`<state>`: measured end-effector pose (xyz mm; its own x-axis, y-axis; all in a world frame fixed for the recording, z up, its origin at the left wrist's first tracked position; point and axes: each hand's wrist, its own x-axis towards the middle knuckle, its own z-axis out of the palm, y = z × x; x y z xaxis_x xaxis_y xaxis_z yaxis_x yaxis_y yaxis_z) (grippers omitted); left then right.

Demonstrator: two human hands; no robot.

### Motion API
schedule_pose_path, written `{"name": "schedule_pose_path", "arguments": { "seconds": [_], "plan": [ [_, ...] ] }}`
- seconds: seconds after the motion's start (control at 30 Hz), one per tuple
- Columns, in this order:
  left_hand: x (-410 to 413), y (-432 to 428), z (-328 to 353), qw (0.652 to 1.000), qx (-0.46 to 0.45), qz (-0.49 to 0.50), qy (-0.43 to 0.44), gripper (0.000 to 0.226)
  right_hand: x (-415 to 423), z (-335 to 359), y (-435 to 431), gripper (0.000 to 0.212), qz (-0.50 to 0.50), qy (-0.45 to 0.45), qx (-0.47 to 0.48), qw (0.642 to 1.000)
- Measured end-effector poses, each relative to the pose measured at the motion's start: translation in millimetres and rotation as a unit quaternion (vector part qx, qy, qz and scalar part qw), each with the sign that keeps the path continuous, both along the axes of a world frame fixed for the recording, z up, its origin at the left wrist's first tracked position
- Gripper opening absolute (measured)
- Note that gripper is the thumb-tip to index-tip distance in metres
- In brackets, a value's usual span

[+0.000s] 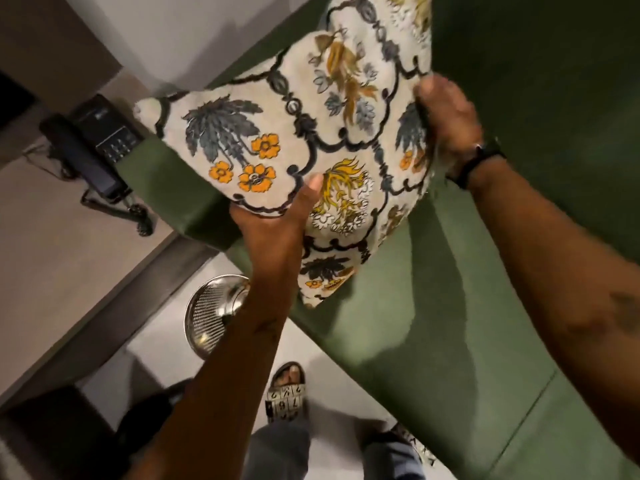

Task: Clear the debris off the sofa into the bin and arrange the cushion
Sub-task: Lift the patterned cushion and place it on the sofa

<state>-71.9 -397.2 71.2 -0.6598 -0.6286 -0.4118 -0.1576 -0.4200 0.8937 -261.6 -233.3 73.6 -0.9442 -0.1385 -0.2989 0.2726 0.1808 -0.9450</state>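
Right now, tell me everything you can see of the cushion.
The cushion is a plump, roughly square pillow in pale woven-looking fabric, printed with dark scalloped outlines, grey-blue leafy plants, orange flowers and yellow blooms. It is tilted, one corner pointing down toward the green sofa seat and its upper part against the backrest. The left hand grips its lower edge, thumb on the front; the right hand pinches its right edge, denting the fabric. Its left corner overlaps the sofa arm.
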Motion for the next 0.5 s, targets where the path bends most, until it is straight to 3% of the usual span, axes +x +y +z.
{"name": "schedule_pose_path", "arguments": {
  "seconds": [0.1, 0.23, 0.37, 0.5],
  "plan": [
    [-11, 6, -1, 0.996, -0.02, -0.073, 0.056, 0.09, -10, 10, 2, 0.052, 0.033, -0.035, -0.024, 0.999],
    [-55, -5, 8, 0.97, -0.071, -0.209, 0.099, 0.077, 36, 37, 66, 0.076, -0.135, 0.053, -0.02, 0.989],
    [-150, 20, 31, 0.903, -0.122, -0.393, 0.127, 0.08, 73, 43, 130, 0.086, -0.26, 0.115, -0.021, 0.958],
    [-225, 62, 52, 0.852, -0.189, -0.484, 0.067, 0.08, 65, 27, 164, 0.085, -0.346, 0.113, -0.056, 0.93]
  ]
}}
